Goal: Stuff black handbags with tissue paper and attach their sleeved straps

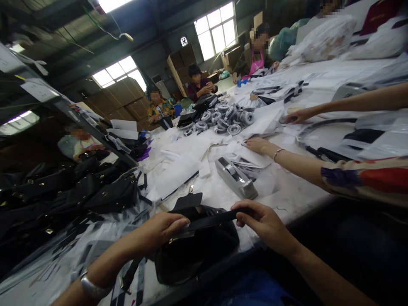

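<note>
A black handbag point(197, 250) rests at the table's front edge before me, its flap with a metal clasp point(190, 196) standing up behind. Across its top runs a black strap point(213, 220), stretched between my hands. My left hand point(164, 229), below a silver bracelet, is closed on the strap's left part, with a bit of clear film by the thumb. At the other end my right hand point(256, 216) pinches the strap between thumb and fingers. Just beyond the bag sits a grey tape dispenser point(236, 178).
A co-worker's hands point(259, 146) work on white sheets at the right. Coiled straps in wrapping point(223, 119) lie mid-table. Many black bags point(105, 191) are piled on the left, beside a slanting metal post point(86, 123). Several people sit around the far side.
</note>
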A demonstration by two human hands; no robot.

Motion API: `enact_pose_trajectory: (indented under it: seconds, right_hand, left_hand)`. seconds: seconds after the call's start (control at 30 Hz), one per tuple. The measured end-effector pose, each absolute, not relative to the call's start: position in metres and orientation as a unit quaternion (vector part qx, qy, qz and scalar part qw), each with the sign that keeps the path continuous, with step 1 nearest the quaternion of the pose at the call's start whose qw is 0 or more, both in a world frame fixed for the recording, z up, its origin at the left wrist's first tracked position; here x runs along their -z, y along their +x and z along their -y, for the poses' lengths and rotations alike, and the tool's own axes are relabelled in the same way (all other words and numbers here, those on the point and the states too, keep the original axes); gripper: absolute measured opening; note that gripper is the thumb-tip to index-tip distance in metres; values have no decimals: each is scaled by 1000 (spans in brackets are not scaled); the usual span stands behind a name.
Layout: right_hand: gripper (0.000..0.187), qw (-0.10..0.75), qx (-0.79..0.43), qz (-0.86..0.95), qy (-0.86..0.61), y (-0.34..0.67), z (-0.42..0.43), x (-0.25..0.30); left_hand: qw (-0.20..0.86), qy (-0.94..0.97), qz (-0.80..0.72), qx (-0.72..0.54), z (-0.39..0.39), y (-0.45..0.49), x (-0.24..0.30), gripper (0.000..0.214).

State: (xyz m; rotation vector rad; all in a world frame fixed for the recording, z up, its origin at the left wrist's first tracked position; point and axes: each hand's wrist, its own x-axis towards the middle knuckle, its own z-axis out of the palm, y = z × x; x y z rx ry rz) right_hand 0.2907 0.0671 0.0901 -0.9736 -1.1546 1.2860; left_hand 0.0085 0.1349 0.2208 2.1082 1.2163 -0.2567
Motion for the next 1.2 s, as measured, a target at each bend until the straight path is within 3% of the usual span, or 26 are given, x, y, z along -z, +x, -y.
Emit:
enact_pose_trajectory:
  seconds: [0.23,0.67,0.77,0.87,1.03,1.1,1.2]
  right_hand:
    - [26,543,-545,475,-429,290,-66,-83]
    - [38,527,-577,454,-429,286,-62,-84]
    - [41,530,-586,451,-415,287,-62,-86]
    - [49,521,-582,473,-407,292,-61,-90]
    - [35,521,-466,584,-413,292,-62,-111]
    - [45,503,-399,633,-432,285,-65,-123]
    - [40,504,-415,638,-409,274,-74,-130]
  left_hand:
    - [441,762,-469,72,-133,10,-218,28]
    - [421,783,-457,0,-129,3,-215,37]
    - [375,828,-414,-40,-126,2,-215,48]
    - [281,879,-380,-62,-120,3,-209,37]
    - [147,919,-361,-57,-109,21,-192,45]
    - [178,920,-343,-68,-106,33,-189,45]
    - [265,889,-364,-76,-106,51,-196,32]
